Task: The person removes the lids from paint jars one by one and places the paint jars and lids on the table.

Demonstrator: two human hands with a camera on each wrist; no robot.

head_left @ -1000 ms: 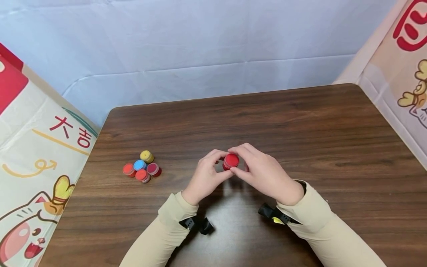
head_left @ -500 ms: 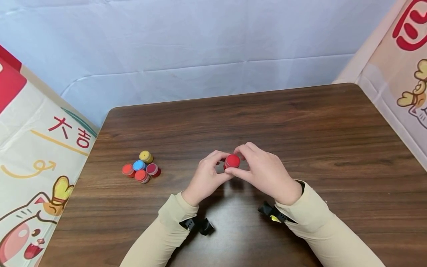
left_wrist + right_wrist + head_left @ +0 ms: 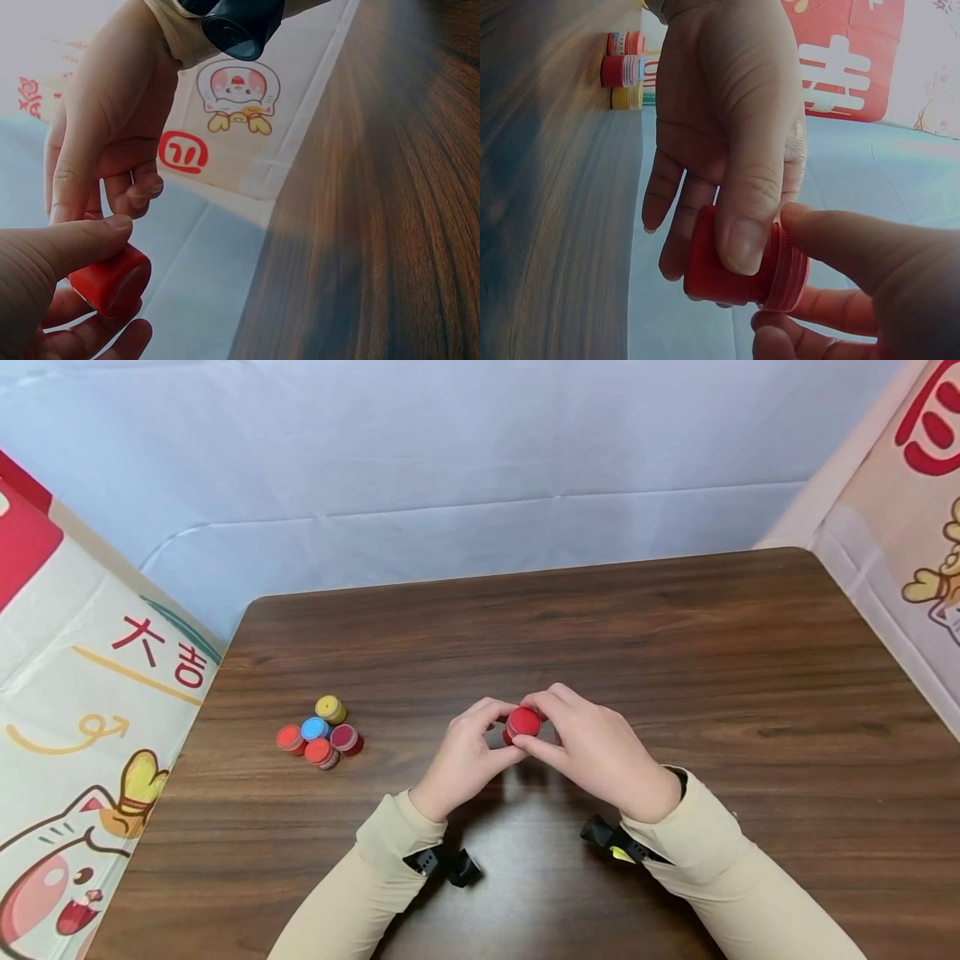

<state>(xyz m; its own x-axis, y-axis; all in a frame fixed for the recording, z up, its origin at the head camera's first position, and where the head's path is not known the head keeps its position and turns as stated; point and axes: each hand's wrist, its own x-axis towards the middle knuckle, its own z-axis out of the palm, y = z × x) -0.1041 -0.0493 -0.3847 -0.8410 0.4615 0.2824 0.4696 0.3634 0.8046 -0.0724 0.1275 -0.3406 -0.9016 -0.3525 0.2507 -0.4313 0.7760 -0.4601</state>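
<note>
Both hands hold a small red jar [image 3: 522, 723] with a red lid [image 3: 793, 271] just above the middle of the table. My left hand [image 3: 465, 753] pinches its smooth body between thumb and fingers. From the other side, my right hand [image 3: 596, 750] grips the ridged lid with thumb and fingertips. In the right wrist view the lid sits against the body, with a narrow gap showing at its lower edge. The left wrist view shows the jar's rounded base [image 3: 129, 289], while the lid is hidden behind fingers there.
On the left of the wooden table [image 3: 600, 635] several small jars stand close together: a yellow jar [image 3: 330, 708], a blue jar [image 3: 315, 728], a dark red jar [image 3: 347, 740] and orange-red jars [image 3: 321, 752]. Printed cloths [image 3: 90, 710] hang around the table.
My right thumb and index finger have shifted around the lid, one way and then partly back. The left hand has kept its grip, and the jar has moved barely to the right.
</note>
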